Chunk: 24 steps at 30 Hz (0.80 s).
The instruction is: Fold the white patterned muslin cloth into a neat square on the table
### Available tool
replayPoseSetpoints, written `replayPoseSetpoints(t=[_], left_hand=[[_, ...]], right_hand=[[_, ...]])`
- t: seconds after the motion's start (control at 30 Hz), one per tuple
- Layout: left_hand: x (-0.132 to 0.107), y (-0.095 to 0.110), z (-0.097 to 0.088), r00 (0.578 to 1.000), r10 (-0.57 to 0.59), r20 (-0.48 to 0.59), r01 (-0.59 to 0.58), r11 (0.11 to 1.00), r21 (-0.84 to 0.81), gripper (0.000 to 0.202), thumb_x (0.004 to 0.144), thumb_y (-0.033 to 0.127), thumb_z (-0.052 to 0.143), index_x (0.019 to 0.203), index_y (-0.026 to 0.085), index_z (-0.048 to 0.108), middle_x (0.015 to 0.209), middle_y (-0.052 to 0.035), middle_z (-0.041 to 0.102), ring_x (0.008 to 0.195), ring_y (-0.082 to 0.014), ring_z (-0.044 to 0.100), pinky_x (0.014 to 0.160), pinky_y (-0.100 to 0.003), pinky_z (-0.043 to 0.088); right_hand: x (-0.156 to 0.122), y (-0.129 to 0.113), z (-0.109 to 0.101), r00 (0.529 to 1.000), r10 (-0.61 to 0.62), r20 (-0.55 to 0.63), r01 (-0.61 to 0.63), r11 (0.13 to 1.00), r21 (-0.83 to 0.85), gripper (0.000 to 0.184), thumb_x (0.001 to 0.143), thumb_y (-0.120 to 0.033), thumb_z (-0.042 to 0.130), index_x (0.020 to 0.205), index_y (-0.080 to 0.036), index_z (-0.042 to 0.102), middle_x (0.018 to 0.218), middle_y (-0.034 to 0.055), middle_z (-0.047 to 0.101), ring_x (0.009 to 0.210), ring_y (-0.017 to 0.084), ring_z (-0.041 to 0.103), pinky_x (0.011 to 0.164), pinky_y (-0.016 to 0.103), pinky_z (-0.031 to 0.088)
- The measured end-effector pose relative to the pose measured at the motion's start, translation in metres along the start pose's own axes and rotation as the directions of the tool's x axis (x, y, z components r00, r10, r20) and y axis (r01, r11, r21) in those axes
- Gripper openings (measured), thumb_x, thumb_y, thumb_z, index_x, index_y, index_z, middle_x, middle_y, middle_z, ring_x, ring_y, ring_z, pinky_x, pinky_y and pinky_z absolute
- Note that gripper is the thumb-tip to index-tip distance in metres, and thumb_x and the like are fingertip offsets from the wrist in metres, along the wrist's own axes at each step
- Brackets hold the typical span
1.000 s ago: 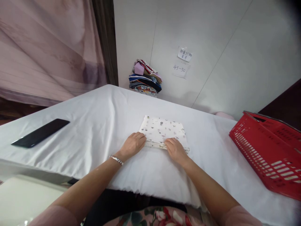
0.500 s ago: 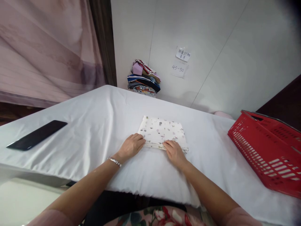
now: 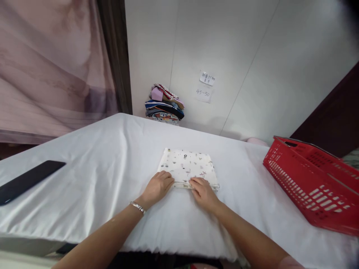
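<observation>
A folded white cloth point(image 3: 186, 164) with small scattered prints lies flat on the white-covered table, its layers showing along the near edge. My left hand point(image 3: 157, 188) grips that edge near its left corner, with fingers bent over the top and thumb against the front. To its right, my right hand point(image 3: 205, 194) pinches the same edge around its middle, fingers pressed on the upper layer. A short gap of edge shows between the two hands. A silver bracelet point(image 3: 137, 206) circles my left wrist.
A red plastic basket point(image 3: 305, 183) stands at the table's right side. On the left lies a dark flat slab point(image 3: 30, 179). Against the wall behind the table point(image 3: 112, 149) rises a stack of folded clothes point(image 3: 165, 104). Paper notes point(image 3: 206, 86) are stuck on the wall.
The view has shifted, so the whole scene sits lower and slightly left. Both hands keep to the cloth's near edge, a little closer together, with the left one slightly farther inward.
</observation>
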<state>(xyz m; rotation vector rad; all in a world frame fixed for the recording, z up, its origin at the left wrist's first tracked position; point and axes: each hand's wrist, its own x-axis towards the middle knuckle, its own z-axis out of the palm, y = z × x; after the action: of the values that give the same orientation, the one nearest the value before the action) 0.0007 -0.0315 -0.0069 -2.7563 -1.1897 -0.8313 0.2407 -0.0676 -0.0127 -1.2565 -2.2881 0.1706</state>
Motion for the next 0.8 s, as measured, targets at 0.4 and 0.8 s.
replayPoseSetpoints(t=[0.4,0.8], left_hand=[[0.031,-0.004,0.006,0.941,-0.317,0.122,0.314,0.948,0.045,0.041,0.088,0.041,0.043,0.120,0.019,0.054,0.137,-0.0107,0.046,0.129,-0.0282,0.035,0.104,-0.048,0.031],[0.029,-0.007,0.005,0.821,-0.439,0.365,0.443,0.893,0.077,0.055,0.089,0.048,0.029,0.136,0.022,0.037,0.150,-0.0039,0.024,0.139,-0.0222,0.015,0.110,-0.052,0.017]], right_hand=[[0.052,0.036,-0.017,0.896,0.394,0.205,-0.350,0.910,-0.220,0.053,0.088,-0.040,0.041,0.137,-0.020,0.039,0.150,0.0083,0.025,0.139,0.026,0.013,0.110,0.046,0.012],[0.068,0.050,-0.025,0.764,0.514,0.390,-0.465,0.858,-0.219,0.063,0.087,-0.052,0.033,0.143,-0.023,0.026,0.153,0.0060,0.013,0.140,0.023,0.006,0.110,0.042,0.009]])
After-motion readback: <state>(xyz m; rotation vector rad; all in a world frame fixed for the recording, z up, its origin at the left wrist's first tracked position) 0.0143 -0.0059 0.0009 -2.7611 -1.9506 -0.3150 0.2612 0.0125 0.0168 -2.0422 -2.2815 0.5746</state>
